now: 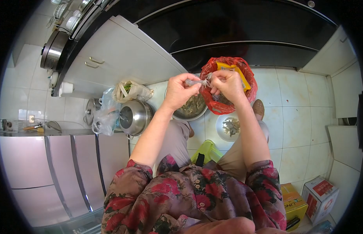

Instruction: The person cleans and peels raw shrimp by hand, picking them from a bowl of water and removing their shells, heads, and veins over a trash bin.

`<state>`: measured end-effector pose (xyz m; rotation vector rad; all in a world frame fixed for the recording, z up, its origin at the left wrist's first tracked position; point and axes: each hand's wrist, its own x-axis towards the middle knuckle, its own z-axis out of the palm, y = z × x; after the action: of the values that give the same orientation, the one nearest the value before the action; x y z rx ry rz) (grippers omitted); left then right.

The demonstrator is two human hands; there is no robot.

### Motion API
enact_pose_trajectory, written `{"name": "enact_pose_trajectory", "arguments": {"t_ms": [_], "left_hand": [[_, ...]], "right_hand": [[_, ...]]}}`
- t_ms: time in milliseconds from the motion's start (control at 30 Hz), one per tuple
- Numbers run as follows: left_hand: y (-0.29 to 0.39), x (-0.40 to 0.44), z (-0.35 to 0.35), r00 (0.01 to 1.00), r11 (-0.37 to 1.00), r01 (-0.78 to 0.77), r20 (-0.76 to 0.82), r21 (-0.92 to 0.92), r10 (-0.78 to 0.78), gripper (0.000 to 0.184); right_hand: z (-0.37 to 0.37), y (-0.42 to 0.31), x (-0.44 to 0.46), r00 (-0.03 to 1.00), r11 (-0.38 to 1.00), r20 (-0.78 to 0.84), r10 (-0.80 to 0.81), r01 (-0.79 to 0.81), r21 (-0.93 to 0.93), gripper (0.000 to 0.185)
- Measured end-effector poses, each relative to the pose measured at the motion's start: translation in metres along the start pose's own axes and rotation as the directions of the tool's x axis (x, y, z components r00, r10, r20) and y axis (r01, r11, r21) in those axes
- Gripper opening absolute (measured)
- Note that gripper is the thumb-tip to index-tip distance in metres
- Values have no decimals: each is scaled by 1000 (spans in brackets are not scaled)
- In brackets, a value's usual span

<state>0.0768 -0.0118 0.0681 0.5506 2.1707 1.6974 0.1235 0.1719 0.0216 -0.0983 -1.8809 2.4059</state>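
My left hand [180, 90] is closed in a pinch on a small greyish shrimp [193, 82], above the edge of a metal bowl. Close beside it, my right hand [228, 85] pinches the other end, where thin pale legs show between the hands. Below them the metal bowl [193, 107] holds many grey shrimp. A red plastic bag [248, 67] with a yellow packet [242, 77] inside stands under my right hand. Between my feet, a white bowl [223, 134] has some greyish pieces in it.
Left of the metal bowl are a steel pot [140, 117], a clear plastic bag [107, 113] and a cloth bag [138, 92] with greens. A light green plastic object [208, 147] lies between my legs. Two boxes [293, 204] stand at the lower right.
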Motion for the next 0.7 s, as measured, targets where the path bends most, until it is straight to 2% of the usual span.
{"name": "enact_pose_trajectory", "arguments": {"t_ms": [67, 100, 167, 200, 233, 267, 300, 433, 500, 533, 600, 700], "left_hand": [[0, 1, -4, 1000, 998, -25, -19, -61, 24, 15], [0, 2, -6, 998, 991, -51, -40, -121, 46, 16], [1, 2, -10, 998, 992, -51, -37, -115, 47, 17], [1, 2, -11, 998, 993, -49, -34, -111, 45, 18], [0, 3, -11, 998, 993, -49, -35, -110, 46, 18], [0, 4, -10, 998, 995, -55, -38, -84, 52, 18], [-1, 5, -7, 997, 996, -63, -42, -58, 61, 18], [-3, 7, 0, 997, 997, -67, -44, -46, 65, 16], [-6, 8, 1, 997, 998, -60, -42, 14, 61, 16], [-8, 9, 2, 997, 998, -60, -42, 15, 61, 16], [-10, 9, 1, 997, 994, -74, -10, 83, 75, 18], [-11, 10, 2, 992, 980, -123, -7, 158, 125, 18]], "right_hand": [[-10, 5, 5, 989, 997, -137, -61, 53, -64, 12], [-14, 5, 7, 989, 996, -137, -62, 54, -64, 12], [-20, 2, 8, 972, 993, -212, -100, 84, -85, 13], [-23, 0, 7, 977, 978, -209, -48, 3, -207, 13], [-27, 6, 9, 977, 979, -208, -48, 4, -206, 13], [-31, 16, 11, 943, 859, -220, -249, 111, -500, 15], [-33, 20, 12, 883, 641, -166, -439, 178, -747, 17], [-25, 14, 6, 857, 578, -116, -502, 233, -782, 23], [-16, -2, 2, 906, 676, 10, -423, 323, -662, 26], [-10, -3, -1, 906, 677, 10, -423, 323, -662, 26], [3, -5, -7, 954, 881, 92, -284, 298, -367, 24], [12, -5, -9, 950, 878, 101, -294, 310, -364, 23]]}}
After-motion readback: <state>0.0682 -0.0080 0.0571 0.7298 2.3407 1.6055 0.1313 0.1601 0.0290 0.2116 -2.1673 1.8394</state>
